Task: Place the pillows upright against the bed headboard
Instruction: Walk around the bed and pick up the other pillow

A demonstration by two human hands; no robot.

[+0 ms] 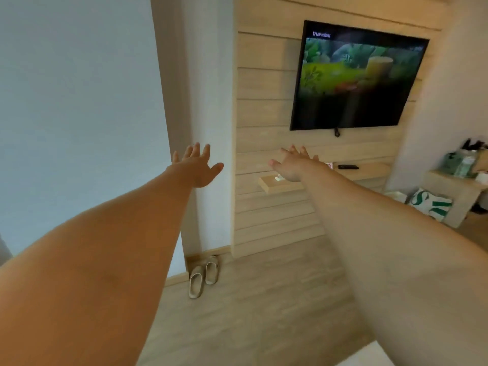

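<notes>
No pillow, bed or headboard shows in the head view. Both my arms stretch straight forward into the room. My left hand (196,166) is open, palm down, fingers spread, in front of the white wall corner. My right hand (294,165) is also open with fingers apart, held in front of the slatted wooden wall panel below the television. Neither hand holds or touches anything.
A wall-mounted television (356,77) is switched on above a narrow wooden shelf (369,171) with a remote. A pair of slippers (203,276) lies on the wooden floor by the wall. A side table (456,191) with bags stands at the right.
</notes>
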